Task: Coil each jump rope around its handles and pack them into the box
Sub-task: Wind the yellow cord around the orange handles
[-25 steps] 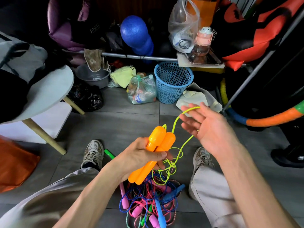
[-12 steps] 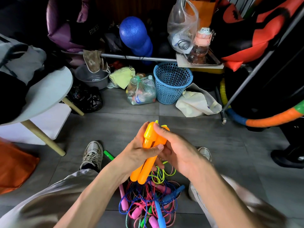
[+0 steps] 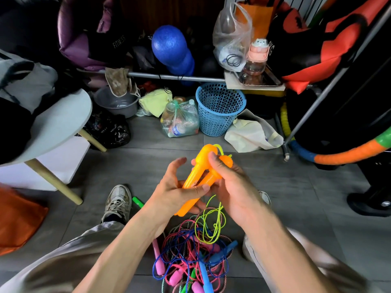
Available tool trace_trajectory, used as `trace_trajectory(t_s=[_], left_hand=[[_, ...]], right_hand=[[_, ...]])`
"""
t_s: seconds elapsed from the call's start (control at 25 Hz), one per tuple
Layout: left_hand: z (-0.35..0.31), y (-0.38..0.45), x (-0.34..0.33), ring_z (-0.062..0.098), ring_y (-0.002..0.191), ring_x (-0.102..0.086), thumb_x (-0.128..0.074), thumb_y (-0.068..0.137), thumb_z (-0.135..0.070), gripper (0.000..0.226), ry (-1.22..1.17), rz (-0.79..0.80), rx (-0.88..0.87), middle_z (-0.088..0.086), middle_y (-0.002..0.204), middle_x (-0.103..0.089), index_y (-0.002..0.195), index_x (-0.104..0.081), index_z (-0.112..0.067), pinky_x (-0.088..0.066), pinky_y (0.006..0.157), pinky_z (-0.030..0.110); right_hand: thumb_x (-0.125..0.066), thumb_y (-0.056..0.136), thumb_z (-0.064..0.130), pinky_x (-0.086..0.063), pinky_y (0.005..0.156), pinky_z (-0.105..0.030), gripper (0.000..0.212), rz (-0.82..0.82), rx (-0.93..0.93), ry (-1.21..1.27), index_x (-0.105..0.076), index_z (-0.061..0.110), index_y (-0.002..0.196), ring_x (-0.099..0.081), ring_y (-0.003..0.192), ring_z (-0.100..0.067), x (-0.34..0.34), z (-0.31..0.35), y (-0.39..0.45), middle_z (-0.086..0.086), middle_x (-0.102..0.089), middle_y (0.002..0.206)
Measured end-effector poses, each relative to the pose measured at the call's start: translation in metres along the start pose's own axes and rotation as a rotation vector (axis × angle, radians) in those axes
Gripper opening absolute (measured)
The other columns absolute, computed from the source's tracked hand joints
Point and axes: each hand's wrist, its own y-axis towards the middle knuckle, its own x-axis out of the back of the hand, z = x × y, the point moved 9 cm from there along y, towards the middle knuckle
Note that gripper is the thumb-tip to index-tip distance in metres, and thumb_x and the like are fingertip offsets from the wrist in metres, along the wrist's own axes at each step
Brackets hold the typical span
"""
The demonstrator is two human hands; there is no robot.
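The two orange handles point(image 3: 200, 178) sit side by side, tilted, above the grey tiled floor point(image 3: 135, 166), with their yellow-green rope point(image 3: 208, 225) looping down from them toward a tangled pile of jump ropes point(image 3: 190, 259) on the floor between the person's feet. The left hand point(image 3: 175, 193) grips the lower half of the handles, thumb laid across them and index finger raised off. The right hand point(image 3: 230, 187) is curled round the upper half, thumb pressing the heads; a short bight of rope shows above the thumb.

Just left of the pile a green handle point(image 3: 137, 202) lies on the floor beside a worn sneaker point(image 3: 118, 200). Farther off, near the floor's far edge, stand a blue mesh basket point(image 3: 220, 108), a clear bag of bottles point(image 3: 179, 121), a grey basin point(image 3: 116, 102) and a pale cloth bag point(image 3: 251, 132). A round white table point(image 3: 57, 125) overhangs the left edge; a striped hoop point(image 3: 347, 153) curves in at the right. No box can be made out.

Half a second ago the left thumb was wrapped lower and its fingers closed tighter; the index finger has since lifted. One second ago the right hand was open, out to the right with rope draped over it; it now clasps the handles.
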Motion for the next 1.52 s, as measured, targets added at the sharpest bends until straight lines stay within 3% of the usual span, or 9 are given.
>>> trace_trajectory(t_s=[0.16, 0.48, 0.8, 1.0, 1.12, 1.24, 1.28, 1.36, 1.52], left_hand=[[0.001, -0.001, -0.003, 0.023, 0.058, -0.062, -0.073, 0.085, -0.027, 0.022, 0.130, 0.091, -0.028, 0.012, 0.084, -0.071, 0.098, -0.064, -0.012, -0.046, 0.047, 0.026], [0.011, -0.008, -0.025, 0.017, 0.047, -0.037, -0.066, 0.087, -0.039, 0.031, 0.005, 0.274, 0.017, 0.005, 0.061, -0.047, 0.090, -0.067, -0.009, -0.031, 0.045, 0.025], [0.005, -0.009, -0.025, 0.010, 0.044, -0.027, -0.064, 0.088, -0.030, 0.024, -0.018, 0.294, 0.005, 0.002, 0.060, -0.042, 0.067, -0.058, -0.021, -0.012, 0.045, 0.024], [0.008, -0.007, -0.019, 0.011, 0.046, -0.023, -0.057, 0.094, -0.028, 0.027, 0.020, 0.237, 0.024, 0.001, 0.061, -0.039, 0.095, -0.063, -0.002, -0.013, 0.044, 0.021], [0.012, -0.001, -0.009, 0.011, 0.045, -0.020, -0.057, 0.095, -0.026, 0.029, -0.007, 0.138, 0.037, 0.001, 0.060, -0.038, 0.101, -0.062, 0.002, -0.014, 0.042, 0.017], [0.014, 0.001, -0.002, 0.011, 0.045, -0.021, -0.056, 0.096, -0.024, 0.025, -0.025, 0.089, 0.052, 0.001, 0.060, -0.036, 0.100, -0.065, -0.002, -0.013, 0.042, 0.016], [0.015, 0.000, -0.002, 0.011, 0.045, -0.021, -0.056, 0.097, -0.025, 0.024, -0.019, 0.096, 0.052, 0.001, 0.060, -0.036, 0.099, -0.066, -0.003, -0.013, 0.042, 0.017], [0.014, -0.001, -0.005, 0.011, 0.045, -0.021, -0.056, 0.097, -0.024, 0.022, -0.013, 0.118, 0.053, 0.001, 0.060, -0.036, 0.098, -0.066, -0.005, -0.013, 0.043, 0.018], [0.014, -0.002, -0.005, 0.010, 0.044, -0.022, -0.058, 0.094, -0.025, 0.023, -0.043, 0.149, 0.064, 0.001, 0.060, -0.037, 0.098, -0.068, -0.004, -0.014, 0.042, 0.018]], right_hand=[[-0.062, 0.080, 0.037, -0.045, 0.093, -0.043, 0.030, -0.022, 0.035, 0.043, -0.066, 0.012, 0.097, -0.068, 0.096, -0.019, 0.010, 0.013, 0.004, -0.012, -0.073, 0.107], [-0.065, 0.077, 0.033, -0.046, 0.067, -0.030, 0.017, 0.114, -0.020, 0.065, -0.073, 0.018, 0.076, -0.054, 0.103, -0.033, -0.011, 0.007, -0.007, -0.015, -0.073, 0.108], [-0.068, 0.071, 0.041, -0.052, 0.079, -0.034, 0.059, 0.107, -0.014, 0.138, -0.055, 0.009, 0.119, -0.069, 0.101, -0.021, -0.005, 0.007, -0.001, -0.014, -0.072, 0.112], [-0.068, 0.077, 0.050, -0.046, 0.081, -0.042, 0.047, 0.012, -0.064, -0.141, -0.067, 0.009, 0.100, -0.069, 0.090, -0.026, 0.007, 0.005, 0.002, -0.011, -0.075, 0.101], [-0.052, 0.089, 0.060, -0.055, 0.069, -0.028, 0.055, -0.257, -0.004, -0.464, -0.073, 0.009, 0.088, -0.071, 0.067, -0.015, 0.035, 0.019, 0.004, -0.007, -0.076, 0.077], [-0.053, 0.096, 0.028, -0.049, 0.052, -0.023, 0.027, -0.434, 0.141, -0.436, -0.070, 0.007, 0.094, -0.066, 0.059, -0.017, 0.057, 0.032, 0.003, -0.011, -0.075, 0.082], [-0.052, 0.093, 0.012, -0.050, 0.055, -0.027, 0.018, -0.426, 0.208, -0.452, -0.067, 0.014, 0.101, -0.066, 0.063, -0.016, 0.055, 0.038, 0.002, -0.008, -0.074, 0.092], [-0.044, 0.085, -0.006, -0.052, 0.064, -0.028, 0.046, -0.309, 0.311, -0.499, -0.060, 0.027, 0.113, -0.066, 0.077, -0.011, 0.043, 0.040, 0.003, 0.002, -0.069, 0.106], [-0.048, 0.088, 0.002, -0.045, 0.071, -0.024, 0.032, -0.193, 0.286, -0.617, -0.066, 0.027, 0.096, -0.059, 0.074, -0.004, 0.026, 0.031, 0.005, 0.007, -0.072, 0.086]])
